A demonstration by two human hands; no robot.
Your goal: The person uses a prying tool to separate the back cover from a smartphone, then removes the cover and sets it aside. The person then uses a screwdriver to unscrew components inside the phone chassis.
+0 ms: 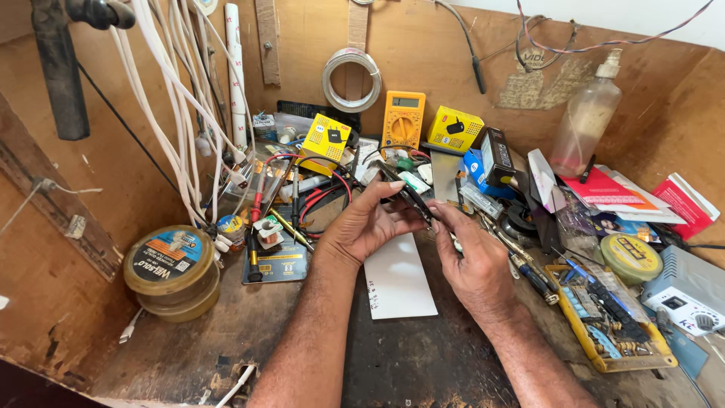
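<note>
Fingers point(393, 198) of both hands pinched shut on small dark device point(411, 198), above white card point(398, 279)

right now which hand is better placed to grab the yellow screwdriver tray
The right hand. The yellow tray lies just beyond its wrist on that side, while the left hand is across the white card and pinching the dark tool.

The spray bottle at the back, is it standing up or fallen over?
Tilted, not fallen. The spray bottle leans against the wooden back wall, nozzle at the top, base down among the clutter.
</note>
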